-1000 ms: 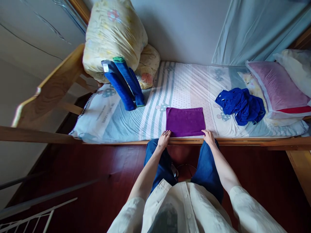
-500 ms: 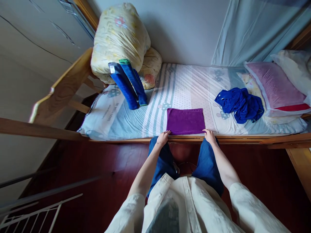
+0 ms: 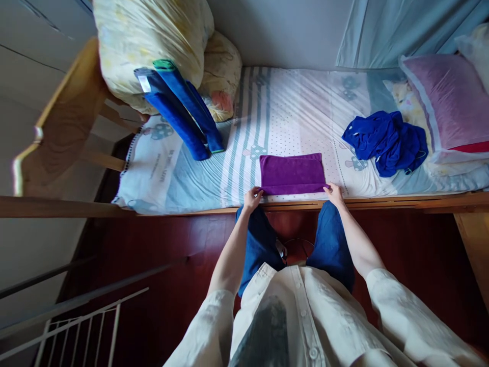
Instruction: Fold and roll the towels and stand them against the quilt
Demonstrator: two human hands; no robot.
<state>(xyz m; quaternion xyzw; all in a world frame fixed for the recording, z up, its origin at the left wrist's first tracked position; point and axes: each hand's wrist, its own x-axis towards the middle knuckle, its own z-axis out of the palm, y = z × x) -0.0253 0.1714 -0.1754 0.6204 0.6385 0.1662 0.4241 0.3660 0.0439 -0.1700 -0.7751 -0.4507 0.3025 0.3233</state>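
Observation:
A folded purple cloth lies flat on the bed close to its front edge. Its near edge is turned over into a narrow strip. My left hand pinches the left end of that strip, and my right hand pinches the right end. To the left, rolled blue cloths, one with a green end, lean against a bulky yellow bundle. On the right side of the bed a crumpled blue cloth lies in a heap.
The bed has a patterned sheet and a wooden front rail. A pink pillow lies at the right end. A wooden end board stands at left, a white metal rack at lower left. Behind hangs a grey-blue curtain.
Both hands have lifted the purple cloth's near edge and turned it over away from me, so the cloth looks shallower. The camera view has shifted closer to the bed.

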